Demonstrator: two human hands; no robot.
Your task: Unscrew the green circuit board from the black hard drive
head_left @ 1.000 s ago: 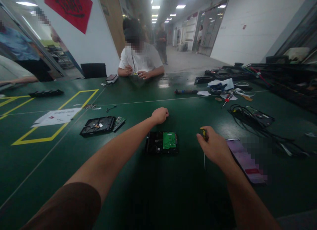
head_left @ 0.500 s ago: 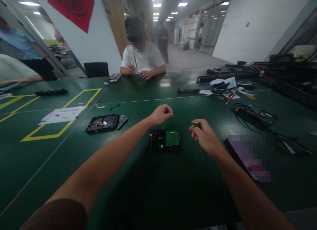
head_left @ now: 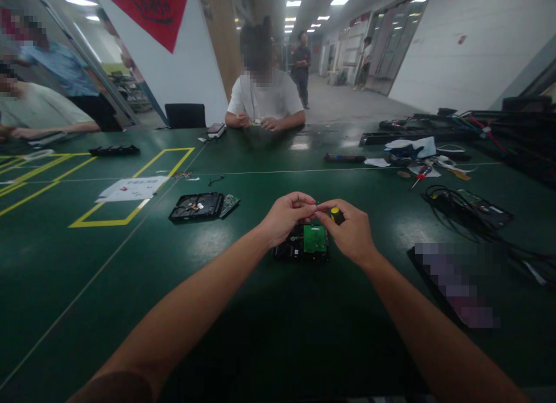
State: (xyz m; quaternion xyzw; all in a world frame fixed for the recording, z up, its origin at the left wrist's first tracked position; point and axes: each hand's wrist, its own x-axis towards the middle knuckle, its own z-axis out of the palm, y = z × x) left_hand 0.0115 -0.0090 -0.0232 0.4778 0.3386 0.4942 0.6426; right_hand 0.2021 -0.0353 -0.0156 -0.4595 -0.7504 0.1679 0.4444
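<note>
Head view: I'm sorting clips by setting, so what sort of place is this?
Probably an electronics workspace: a hard drive with a green circuit board and a red-handled screwdriver lie on a large green table.

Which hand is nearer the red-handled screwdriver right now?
Right. The right hand is on the near side of the red-handled screwdriver, to its left; the left hand is farther left.

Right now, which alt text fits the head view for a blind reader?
The left hand and right hand meet at the fingers, partly hiding a drive with a green board; the right holds a screwdriver. Across the green table, a person sits.
</note>
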